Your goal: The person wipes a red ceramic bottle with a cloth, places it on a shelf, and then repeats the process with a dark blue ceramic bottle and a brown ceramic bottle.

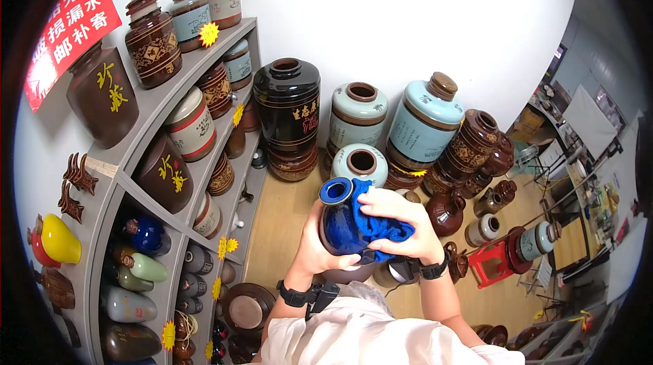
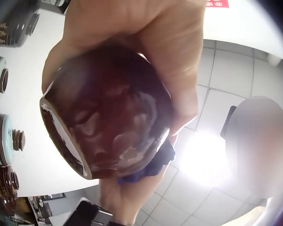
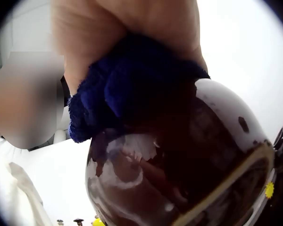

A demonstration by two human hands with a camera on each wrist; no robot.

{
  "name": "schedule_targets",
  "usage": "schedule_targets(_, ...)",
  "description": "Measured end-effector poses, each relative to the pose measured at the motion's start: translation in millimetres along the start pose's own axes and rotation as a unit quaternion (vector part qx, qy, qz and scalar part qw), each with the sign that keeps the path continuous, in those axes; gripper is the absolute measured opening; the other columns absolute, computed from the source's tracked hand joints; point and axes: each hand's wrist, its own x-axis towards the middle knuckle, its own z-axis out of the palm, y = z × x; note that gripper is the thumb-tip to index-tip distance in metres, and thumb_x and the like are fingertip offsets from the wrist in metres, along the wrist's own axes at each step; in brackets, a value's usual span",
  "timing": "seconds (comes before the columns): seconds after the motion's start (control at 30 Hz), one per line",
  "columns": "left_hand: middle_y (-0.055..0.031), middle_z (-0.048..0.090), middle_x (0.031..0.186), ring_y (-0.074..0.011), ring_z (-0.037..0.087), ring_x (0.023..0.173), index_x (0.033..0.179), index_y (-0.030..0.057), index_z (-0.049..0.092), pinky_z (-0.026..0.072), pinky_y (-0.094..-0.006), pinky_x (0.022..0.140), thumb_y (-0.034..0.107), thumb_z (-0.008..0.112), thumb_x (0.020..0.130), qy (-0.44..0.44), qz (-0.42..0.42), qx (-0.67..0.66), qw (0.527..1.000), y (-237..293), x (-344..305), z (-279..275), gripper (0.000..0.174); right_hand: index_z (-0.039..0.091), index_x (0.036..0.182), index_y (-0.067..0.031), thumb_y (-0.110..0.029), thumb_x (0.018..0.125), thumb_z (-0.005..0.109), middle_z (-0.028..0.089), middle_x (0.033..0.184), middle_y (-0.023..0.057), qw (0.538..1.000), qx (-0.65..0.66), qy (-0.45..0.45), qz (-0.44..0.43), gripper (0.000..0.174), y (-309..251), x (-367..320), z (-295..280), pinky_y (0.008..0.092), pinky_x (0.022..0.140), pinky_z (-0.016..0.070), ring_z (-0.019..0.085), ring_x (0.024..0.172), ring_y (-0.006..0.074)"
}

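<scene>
Against the white wall, at the far edge of the wooden floor, a row of large pots is ranged: a black jar, a pale green jar with a smaller one just in front of it, a light blue jar closed by a brown lid, and a brown patterned jar. To the left, a grey shelf is filled with more jars and bottles, and a red sign is fixed above it. A red stool is seen low on the right, among smaller pots.

Both forearms are raised in front of the chest, each with a black strap at the wrist. The left hand is wrapped around the belly of a blue jar, fingers curled under its base. The right hand is closed over a bunched blue cloth, which is pressed against the jar's shoulder.

The blue jar is held in the air between the hands, tilted with its open mouth up and to the left. Its right side is hidden by the cloth and the right hand. In the wrist views its glaze is rendered dark and glossy.
</scene>
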Motion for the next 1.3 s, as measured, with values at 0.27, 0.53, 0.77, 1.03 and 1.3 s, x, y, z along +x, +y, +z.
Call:
schedule_targets(0.27, -0.0138, 0.048, 0.124, -0.0233, 0.048, 0.117, 0.132, -0.0022, 0.034, 0.0353, -0.0364, 0.102, 0.024, 0.085, 0.051, 0.025, -0.003, 0.007, 1.000, -2.7, -1.0, -4.8, 0.099, 0.054, 0.125, -0.0032, -0.017, 0.066, 0.080, 0.050, 0.133, 0.0145, 0.992, 0.101, 0.040, 0.064, 0.066, 19.6, -13.4, 11.2, 0.0408, 0.108, 0.0288, 0.043, 0.127, 0.0281)
schedule_targets(0.53, -0.0130, 0.048, 0.123, -0.0223, 0.049, 0.114, 0.135, -0.0004, 0.029, 0.0397, -0.0352, 0.098, 0.025, 0.083, 0.054, 0.098, -0.013, -0.100, 0.990, -4.5, -6.4, 3.0, 0.100, 0.034, 0.138, 0.0011, -0.026, 0.061, 0.085, 0.038, 0.142, 0.0148, 0.922, 0.339, 0.125, 0.138, 0.096, 40.0, -30.2, 35.7, 0.0367, 0.110, 0.0250, 0.036, 0.131, 0.0237)
schedule_targets(0.77, -0.0138, 0.043, 0.127, -0.0244, 0.045, 0.118, 0.138, 0.0001, 0.024, 0.0375, -0.0381, 0.100, 0.037, 0.083, 0.056, 0.092, -0.043, -0.132, 0.986, -11.3, -10.3, -3.5, 0.107, 0.020, 0.143, 0.0009, -0.027, 0.057, 0.089, 0.029, 0.146, 0.0129, 0.915, 0.351, 0.130, 0.148, 0.113, 45.9, -43.5, 54.4, 0.0359, 0.111, 0.0219, 0.031, 0.134, 0.0219)
schedule_targets(1.03, -0.0147, 0.037, 0.134, -0.0238, 0.038, 0.125, 0.143, 0.0012, 0.014, 0.0320, -0.0390, 0.104, 0.037, 0.079, 0.066, -0.033, -0.093, -0.036, 0.995, -2.8, -5.6, -29.9, 0.107, 0.024, 0.141, 0.0033, -0.026, 0.055, 0.090, 0.032, 0.144, 0.0164, 0.945, 0.232, 0.200, 0.114, 0.113, 31.3, -43.7, 54.5, 0.0379, 0.110, 0.0261, 0.035, 0.132, 0.0244)
schedule_targets(1.3, -0.0141, 0.039, 0.134, -0.0222, 0.038, 0.126, 0.138, -0.0016, 0.024, 0.0314, -0.0374, 0.105, 0.030, 0.074, 0.075, 0.063, -0.061, -0.149, 0.985, 7.6, -3.8, -4.5, 0.087, 0.023, 0.141, 0.0033, -0.023, 0.057, 0.089, 0.031, 0.144, 0.0178, 0.949, 0.172, 0.255, 0.066, 0.110, 24.6, -35.6, 58.7, 0.0397, 0.110, 0.0273, 0.036, 0.131, 0.0272)
